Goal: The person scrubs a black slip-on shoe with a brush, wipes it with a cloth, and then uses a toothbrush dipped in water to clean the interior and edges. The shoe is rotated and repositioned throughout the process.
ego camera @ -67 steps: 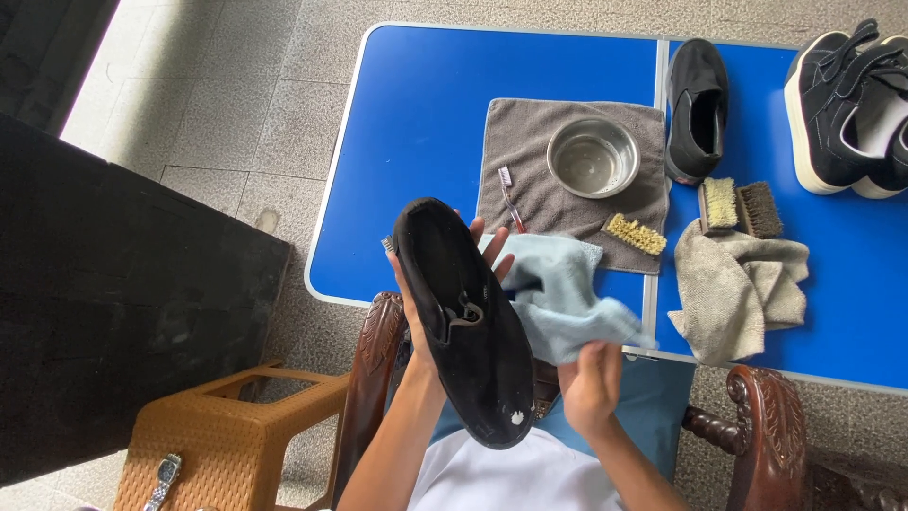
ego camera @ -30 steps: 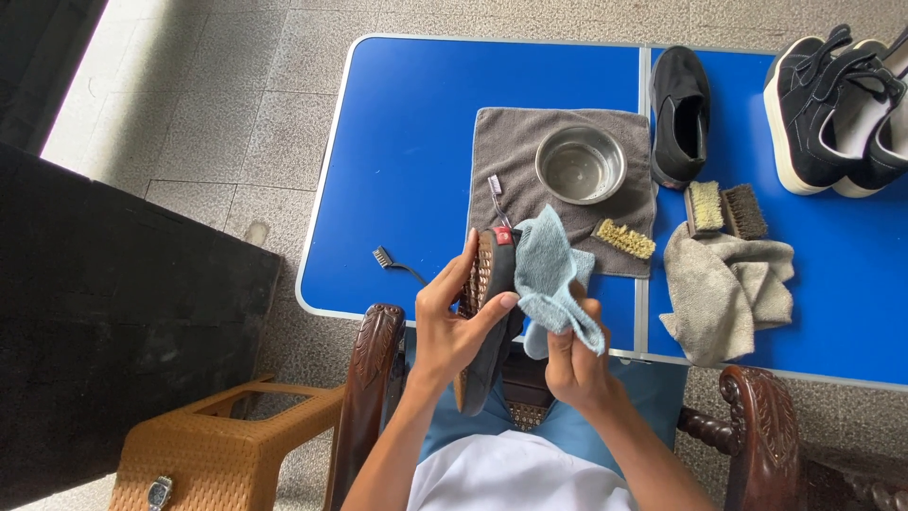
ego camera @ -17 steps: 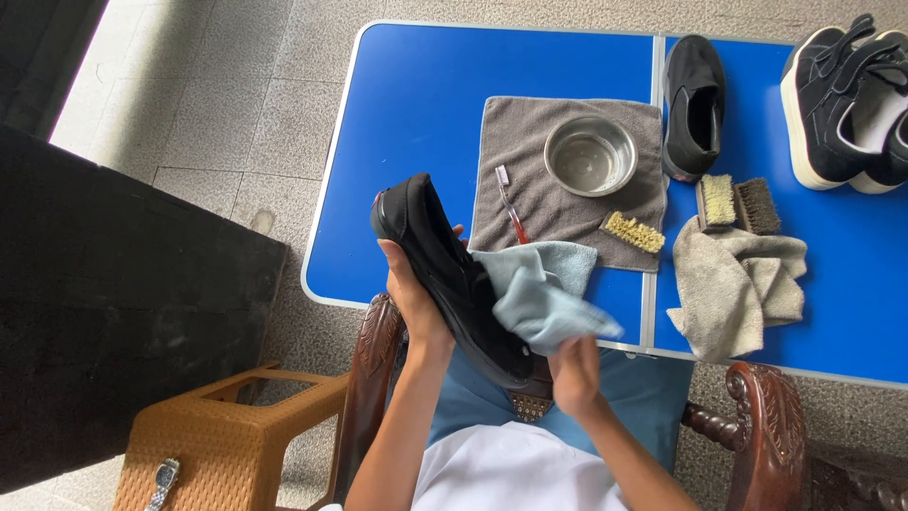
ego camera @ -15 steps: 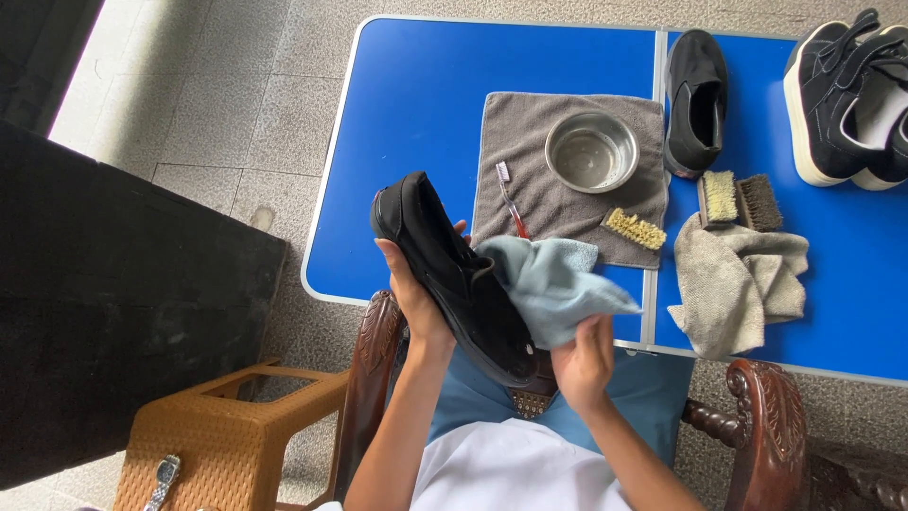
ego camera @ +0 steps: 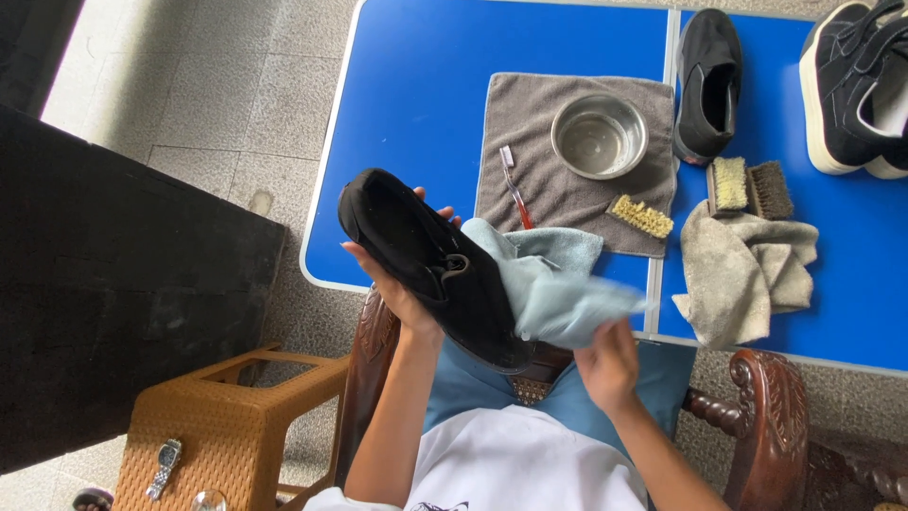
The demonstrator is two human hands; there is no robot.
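My left hand (ego camera: 402, 289) holds a black shoe (ego camera: 430, 265) from beneath, its toe pointing up and left over the blue table's near edge. My right hand (ego camera: 607, 364) grips a light blue cloth (ego camera: 553, 284) that lies against the shoe's right side. Both are above my lap, just in front of the blue table (ego camera: 426, 85).
On the table lies a grey towel (ego camera: 539, 142) with a metal bowl (ego camera: 599, 135), a toothbrush (ego camera: 514, 185) and a small yellow brush (ego camera: 640, 216). Another black shoe (ego camera: 709, 80), two brushes (ego camera: 750, 186), a beige rag (ego camera: 742, 270) and black-and-white sneakers (ego camera: 856, 80) lie right. A wicker stool (ego camera: 222, 431) with a wristwatch (ego camera: 166, 464) stands lower left.
The shoe has been turned from edge-on to flat, toe swung up and left. My right hand with the cloth has slid down along the shoe's right side.
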